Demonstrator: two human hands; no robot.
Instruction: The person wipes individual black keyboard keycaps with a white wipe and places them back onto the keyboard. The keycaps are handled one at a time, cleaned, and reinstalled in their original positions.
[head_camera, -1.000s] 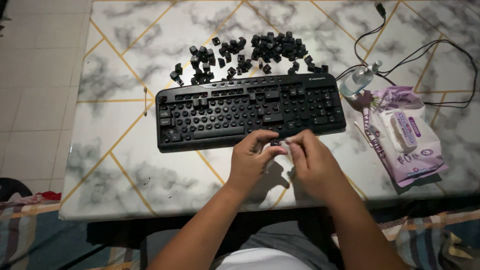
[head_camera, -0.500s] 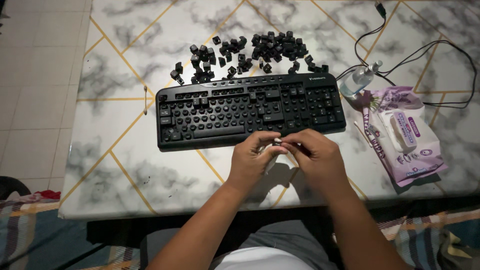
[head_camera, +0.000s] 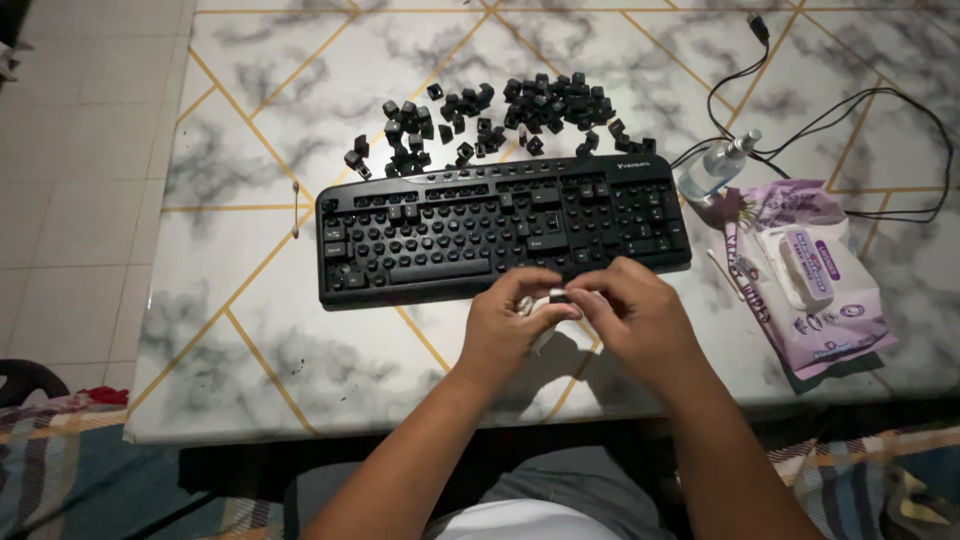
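Note:
A black keyboard (head_camera: 500, 225) with many keycaps removed lies across the marble table (head_camera: 250, 330). Behind it sits a scattered pile of loose black keycaps (head_camera: 500, 115). Just in front of the keyboard's right half, my left hand (head_camera: 510, 325) and my right hand (head_camera: 630, 315) meet. Between their fingertips they pinch a small dark keycap (head_camera: 557, 296) together with a bit of white wipe (head_camera: 545, 335). Which hand carries the keycap's weight I cannot tell.
A purple pack of wet wipes (head_camera: 810, 280) lies right of the keyboard, with a small clear spray bottle (head_camera: 715, 165) behind it. Black cables (head_camera: 850, 110) loop at the far right. A cotton swab (head_camera: 296, 210) lies left of the keyboard. Tiled floor lies left.
Both hands stay in front of the keyboard; the fingers have shifted slightly around the small keycap, with the right hand's fingers drawn closer over it.

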